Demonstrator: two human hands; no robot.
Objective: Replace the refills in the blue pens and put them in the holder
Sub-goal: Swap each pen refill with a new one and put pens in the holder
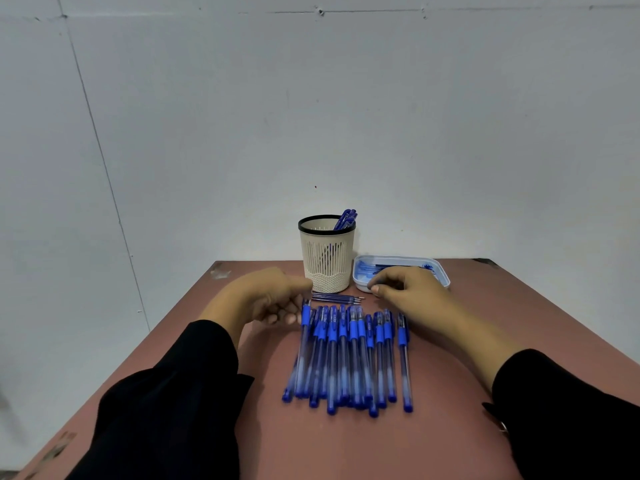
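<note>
Head view, left hand (273, 299) loosely curled beside blue pens (349, 355), right hand (405, 289) curled at tray (360, 271), grip unclear.

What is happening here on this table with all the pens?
A person is working through a row of blue pens lying on a reddish table. The left hand hovers at the left end of the row, fingers loosely curled; whether it touches a pen is unclear. The right hand reaches to the white tray holding blue refills. A few loose refills lie before the cream holder, which already has a few pens in it.
</note>
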